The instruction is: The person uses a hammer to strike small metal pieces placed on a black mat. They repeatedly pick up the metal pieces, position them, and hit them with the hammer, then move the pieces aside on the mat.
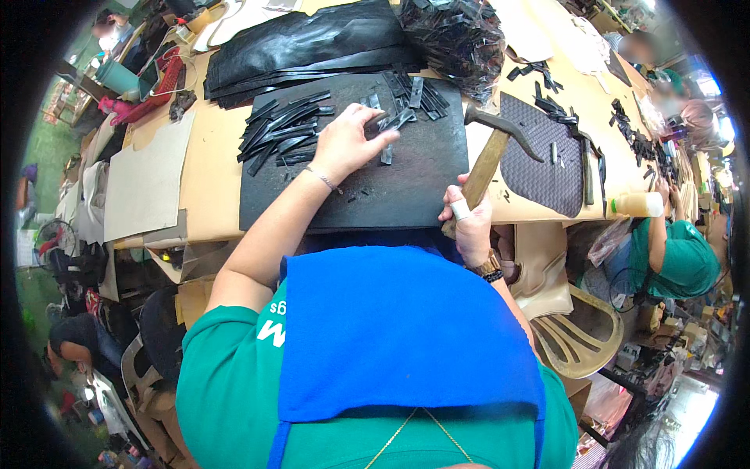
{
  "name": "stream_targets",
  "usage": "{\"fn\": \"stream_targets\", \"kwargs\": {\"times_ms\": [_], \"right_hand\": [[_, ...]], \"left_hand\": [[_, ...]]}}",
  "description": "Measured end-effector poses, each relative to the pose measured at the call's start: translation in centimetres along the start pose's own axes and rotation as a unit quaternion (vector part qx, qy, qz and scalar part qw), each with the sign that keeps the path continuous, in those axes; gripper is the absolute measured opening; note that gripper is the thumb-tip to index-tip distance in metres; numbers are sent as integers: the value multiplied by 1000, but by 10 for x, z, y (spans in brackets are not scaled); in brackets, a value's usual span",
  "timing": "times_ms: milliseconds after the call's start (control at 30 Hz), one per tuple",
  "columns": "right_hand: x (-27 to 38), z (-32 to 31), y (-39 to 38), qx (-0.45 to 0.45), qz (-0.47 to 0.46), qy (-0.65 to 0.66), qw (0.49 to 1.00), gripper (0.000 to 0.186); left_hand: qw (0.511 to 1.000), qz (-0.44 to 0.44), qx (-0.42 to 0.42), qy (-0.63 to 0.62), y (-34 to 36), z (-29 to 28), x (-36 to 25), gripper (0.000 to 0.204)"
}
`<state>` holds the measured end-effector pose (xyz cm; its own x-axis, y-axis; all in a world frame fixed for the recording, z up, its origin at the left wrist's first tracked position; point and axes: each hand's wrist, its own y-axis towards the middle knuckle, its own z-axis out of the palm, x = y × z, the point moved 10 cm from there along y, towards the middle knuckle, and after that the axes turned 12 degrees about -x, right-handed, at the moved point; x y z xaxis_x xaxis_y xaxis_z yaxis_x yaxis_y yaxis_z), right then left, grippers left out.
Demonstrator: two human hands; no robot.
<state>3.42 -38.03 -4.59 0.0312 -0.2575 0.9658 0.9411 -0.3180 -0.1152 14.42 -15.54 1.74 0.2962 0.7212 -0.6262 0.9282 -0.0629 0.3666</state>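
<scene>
My left hand (350,142) is over a black work board (351,195), its thumb and fingers closed around a short black strip (377,123). Beside it on the left lies a loose pile of folded black strips (285,133); more strips (426,98) lie close together toward the board's far right. My right hand (471,217) grips the wooden handle of a hammer (486,164) off the board's right edge. The dark metal head of that hammer is raised toward the far side, its curved end pointing right.
Black sheets (312,51) are stacked behind the board, with a clear plastic bag of black pieces (457,47) alongside. To the right lie a dark textured mat (539,168) and another hammer (590,160). A person in green (676,258) sits farther right. A plastic chair (578,336) stands near me.
</scene>
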Motion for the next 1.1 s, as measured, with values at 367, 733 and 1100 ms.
{"fn": "stream_targets", "kwargs": {"times_ms": [367, 733, 1100], "right_hand": [[2, 9, 0, 30, -6, -15, 999, 34], [1, 3, -3, 25, 3, -18, 1000, 32], [1, 9, -1, 33, -9, -31, 999, 32]], "left_hand": [[993, 105, 26, 51, 14, 24, -4, 53], [987, 39, -38, 149, 2, -50, 37, 36], [959, 11, -83, 269, -8, -106, 97, 22]]}}
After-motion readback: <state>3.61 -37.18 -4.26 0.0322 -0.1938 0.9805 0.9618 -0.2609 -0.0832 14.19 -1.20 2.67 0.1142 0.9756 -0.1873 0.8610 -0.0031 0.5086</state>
